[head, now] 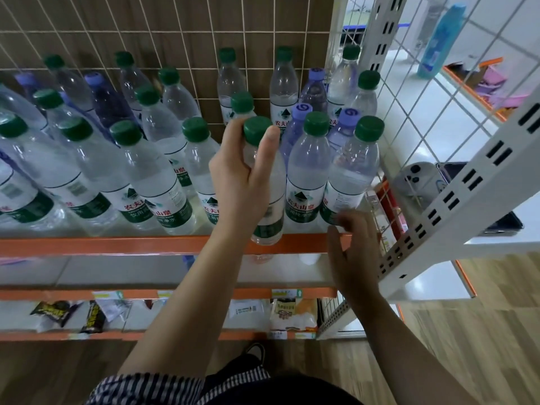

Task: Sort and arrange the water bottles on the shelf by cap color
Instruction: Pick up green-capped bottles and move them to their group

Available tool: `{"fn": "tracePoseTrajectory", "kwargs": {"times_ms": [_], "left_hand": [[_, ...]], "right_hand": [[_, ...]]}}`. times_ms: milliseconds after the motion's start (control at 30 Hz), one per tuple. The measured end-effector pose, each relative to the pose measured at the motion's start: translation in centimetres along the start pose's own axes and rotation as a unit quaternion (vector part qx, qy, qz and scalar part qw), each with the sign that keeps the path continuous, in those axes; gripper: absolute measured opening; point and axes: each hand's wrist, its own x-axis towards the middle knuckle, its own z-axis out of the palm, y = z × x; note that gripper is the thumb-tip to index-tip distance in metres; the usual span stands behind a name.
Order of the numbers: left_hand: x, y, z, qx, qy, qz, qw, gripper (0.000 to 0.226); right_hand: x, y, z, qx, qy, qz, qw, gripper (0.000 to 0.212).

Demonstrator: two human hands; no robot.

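A striped sleeve (146, 387) sits nearest the camera, and both bare forearms reach from it toward the shelf (117, 245). The right grip (353, 258) hovers at the orange front lip of the shelf with its fingers loose and slightly spread, holding nothing. The fingertips are blurred, so whether they touch the lip is unclear.

Above and to its left, the left grip (242, 182) wraps the neck and shoulder of a green-capped bottle (268, 217), with the thumb lying along its right side just under the cap. This bottle stands upright in the front row. Its long axis is near vertical, its cap points up toward the camera, and its base is at the front lip.

Just to the right of it stand two more green-capped bottles (308, 171). Between and behind them are purple-capped bottles (301, 111), partly hidden. More green caps crowd the left side, with a few purple ones farther back. A wire grid (175, 39) backs the shelf, and a white slotted post (455, 206) crosses at the right. Snack packets (55, 312) lie on a lower shelf.
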Motion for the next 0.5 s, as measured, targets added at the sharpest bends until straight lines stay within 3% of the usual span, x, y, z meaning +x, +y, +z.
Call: {"fn": "tracePoseTrajectory", "kwargs": {"times_ms": [233,500], "left_hand": [[0.7,-1.2,1.2,0.017,-0.020,0.002,1.000,0.031],[1.2,-2.5,1.2,0.068,-0.063,-0.020,0.996,0.016]], "right_hand": [[-0.6,0.6,0.6,-0.009,-0.098,0.003,0.995,0.010],[-0.7,0.1,0.7,-0.025,-0.118,-0.003,0.993,0.007]]}}
